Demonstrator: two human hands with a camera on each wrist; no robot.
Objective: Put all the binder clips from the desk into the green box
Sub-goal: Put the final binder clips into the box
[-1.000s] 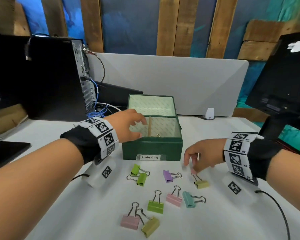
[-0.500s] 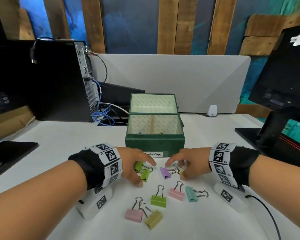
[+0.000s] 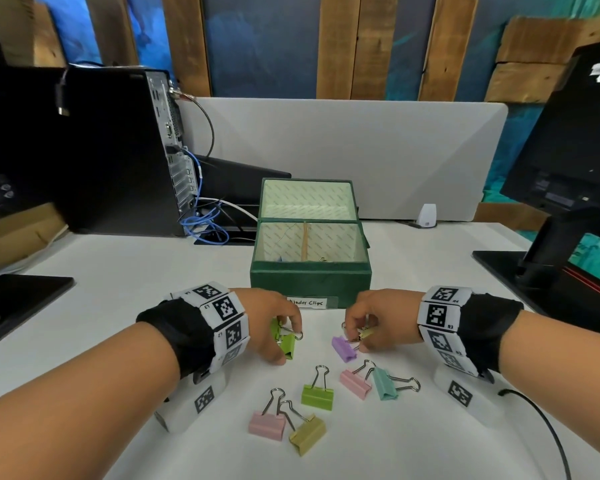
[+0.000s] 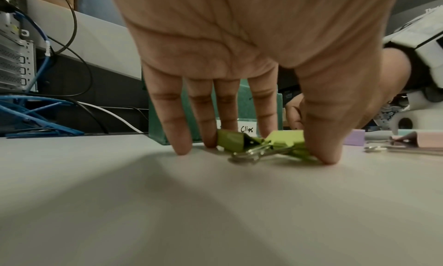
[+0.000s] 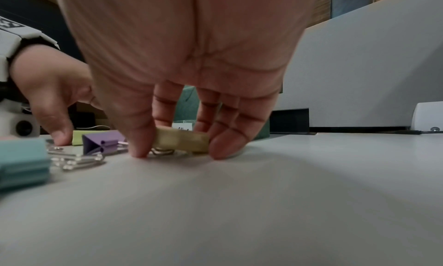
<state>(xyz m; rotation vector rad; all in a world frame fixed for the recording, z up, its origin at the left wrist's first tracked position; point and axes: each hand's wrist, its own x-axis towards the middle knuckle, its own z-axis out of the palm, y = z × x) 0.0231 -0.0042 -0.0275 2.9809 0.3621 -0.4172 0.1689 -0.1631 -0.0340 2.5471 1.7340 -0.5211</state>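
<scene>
Head view: left hand [image 3: 271,318] pinches 2 green clips [image 3: 286,344] on the surface [image 3: 118,289], right hand [image 3: 378,320] pinches an olive clip [image 3: 366,333] beside a purple clip [image 3: 343,348]; both sit just before the green box [image 3: 310,282], likely for short carries. 5 more clips lie nearer. Box is open, label reads "Binder Clips" [image 3: 307,302].

Left wrist: thumb and fingers [image 4: 182,129] close round the green clips, not lifted yet; "Clips" legible.

Right wrist: thumb and fingers bracket the olive clip, flat on the surface.
</scene>
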